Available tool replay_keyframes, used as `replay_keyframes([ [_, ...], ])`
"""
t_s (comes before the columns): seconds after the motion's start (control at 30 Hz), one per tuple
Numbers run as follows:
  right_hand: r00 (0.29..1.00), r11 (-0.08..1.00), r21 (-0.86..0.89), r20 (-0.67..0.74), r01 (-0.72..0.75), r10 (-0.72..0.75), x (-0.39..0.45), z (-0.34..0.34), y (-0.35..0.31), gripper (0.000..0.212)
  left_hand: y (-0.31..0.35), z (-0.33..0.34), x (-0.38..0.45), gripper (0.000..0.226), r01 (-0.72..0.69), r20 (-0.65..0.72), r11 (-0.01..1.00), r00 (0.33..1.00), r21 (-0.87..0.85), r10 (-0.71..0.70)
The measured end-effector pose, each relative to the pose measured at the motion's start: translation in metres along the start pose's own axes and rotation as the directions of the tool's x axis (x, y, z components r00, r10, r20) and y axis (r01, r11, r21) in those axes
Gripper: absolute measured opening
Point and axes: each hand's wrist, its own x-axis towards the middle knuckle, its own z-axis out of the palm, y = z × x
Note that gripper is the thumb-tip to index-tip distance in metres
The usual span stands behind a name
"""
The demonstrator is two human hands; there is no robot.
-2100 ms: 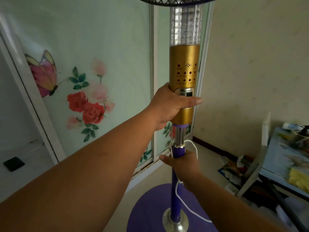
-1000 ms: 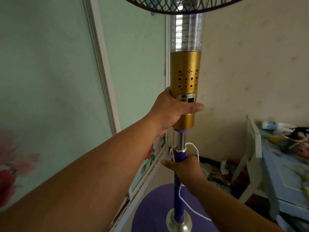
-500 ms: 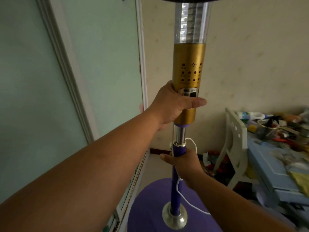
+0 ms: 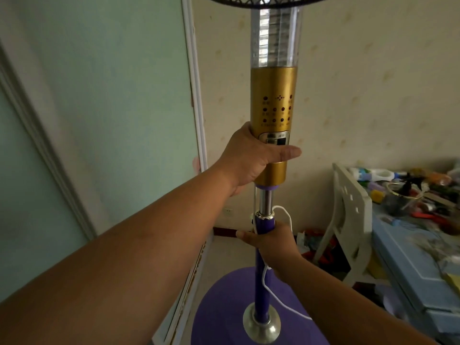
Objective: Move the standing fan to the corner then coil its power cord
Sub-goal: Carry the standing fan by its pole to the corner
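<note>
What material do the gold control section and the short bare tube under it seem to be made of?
Gold control section: probably plastic with a metallic gold coating; its sheen is soft and even. Short tube: likely polished or chromed metal; it is silvery with sharp bright reflections.

One head-worn wide-angle camera looks forward and slightly down from close behind the standing fan point(image 4: 273, 100), whose pole runs from 12 o'clock to 6 o'clock through the frame's centre. Both forearms reach in from 7 and 5 o'clock, the room corner lies just left of 12, and a cluttered table point(image 4: 408, 267) sits at 3 to 4 o'clock
</note>
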Motion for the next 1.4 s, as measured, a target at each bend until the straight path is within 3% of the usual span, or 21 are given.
replay_keyframes([
  [0.37, 1.0, 1.0, 0.007, 0.028, 0.0, 0.0, 0.152, -0.034, -0.006, 0.042, -0.052, 0.021, 0.142, 0.057, 0.034, -0.007, 0.999, 0.999, -0.004, -0.034],
  [0.7, 0.999, 1.0, -0.017, 0.046, -0.017, 0.017, 0.256, -0.017, -0.017, 0.043, -0.096, -0.006, 0.236, 0.058, 0.037, -0.03, 0.999, 0.999, 0.004, -0.037],
  [1.17, 0.997, 0.997, 0.009, -0.018, -0.081, 0.081, 0.442, 0.056, 0.003, 0.045, -0.228, -0.079, 0.396, 0.064, 0.055, 0.083, 0.998, 0.995, -0.018, -0.053],
  [1.4, 0.996, 0.996, 0.035, -0.021, -0.082, 0.083, 0.53, 0.074, 0.058, 0.044, -0.324, -0.083, 0.453, 0.069, 0.096, 0.101, 0.995, 0.99, -0.006, -0.094],
])
